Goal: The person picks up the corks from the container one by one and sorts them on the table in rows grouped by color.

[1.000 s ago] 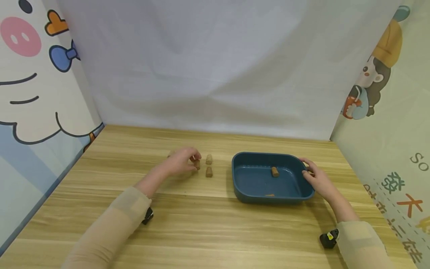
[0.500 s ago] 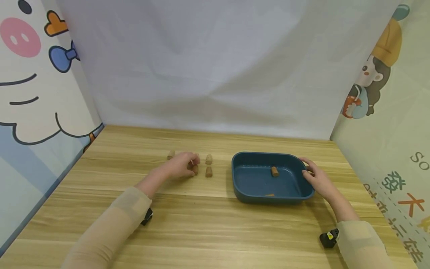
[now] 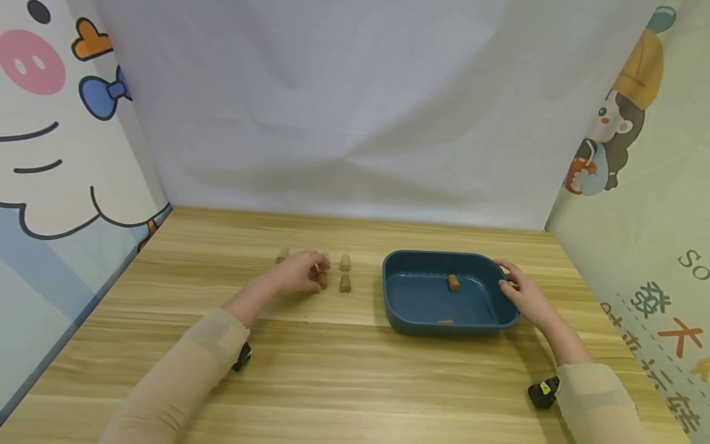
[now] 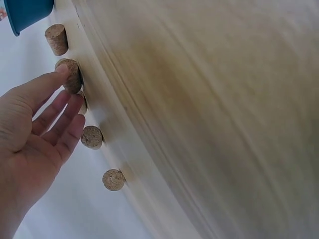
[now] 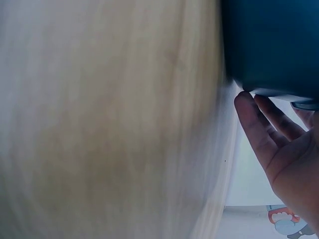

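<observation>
My left hand (image 3: 296, 271) pinches a tapered cork stopper (image 4: 72, 77) between thumb and fingers, and the stopper stands on the wooden table. Just right of it in the head view are two more corks, a darker near one (image 3: 346, 284) and a paler far one (image 3: 345, 263). Others stand behind the hand, partly covered by it; the left wrist view shows two round cork ends (image 4: 91, 137) below the fingers. At the right, my right hand (image 3: 524, 297) grips the right end of a dark blue rectangular basin (image 3: 444, 330), thumb at the rim. Inside lies a cork (image 3: 453, 283).
A small piece of brown (image 3: 445, 321) shows inside the basin, mostly hidden by its near wall. The wooden table (image 3: 344, 382) ends at a white cloth backdrop (image 3: 355, 154). Printed cartoon panels flank both sides.
My left hand has brought its cork slightly nearer and left, uncovering more of the corks behind it; over the last half second it is still. The right hand and basin stay put.
</observation>
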